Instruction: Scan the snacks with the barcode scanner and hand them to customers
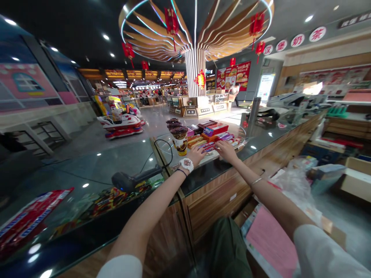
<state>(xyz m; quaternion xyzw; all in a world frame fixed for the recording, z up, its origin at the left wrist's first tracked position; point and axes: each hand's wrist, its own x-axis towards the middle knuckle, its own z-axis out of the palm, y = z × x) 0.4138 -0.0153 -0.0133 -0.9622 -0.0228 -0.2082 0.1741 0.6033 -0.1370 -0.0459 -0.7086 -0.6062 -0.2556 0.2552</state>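
Red candy packs with white and blue lettering (207, 147) lie at the near edge of a tray of sweets (242, 143) on the glass counter. My left hand (197, 155), below a white watch, has its fingers closed on the left end of these packs. At their right end, my right hand (227, 151) grips with thumb and fingers. Behind them are red boxes (218, 128), yellow-brown packs (196, 140) and purple packs (226, 136). Tall cups with brown tops (180, 139) stand just left of the tray. My fingertips are partly hidden.
A black handheld scanner (124, 181) with a cable lies on the counter to the left. Larger red packs (31, 214) are at far left. Below right are a pink sheet (268, 241), clear plastic and an open carton (358, 177). A person (234, 91) stands far off.
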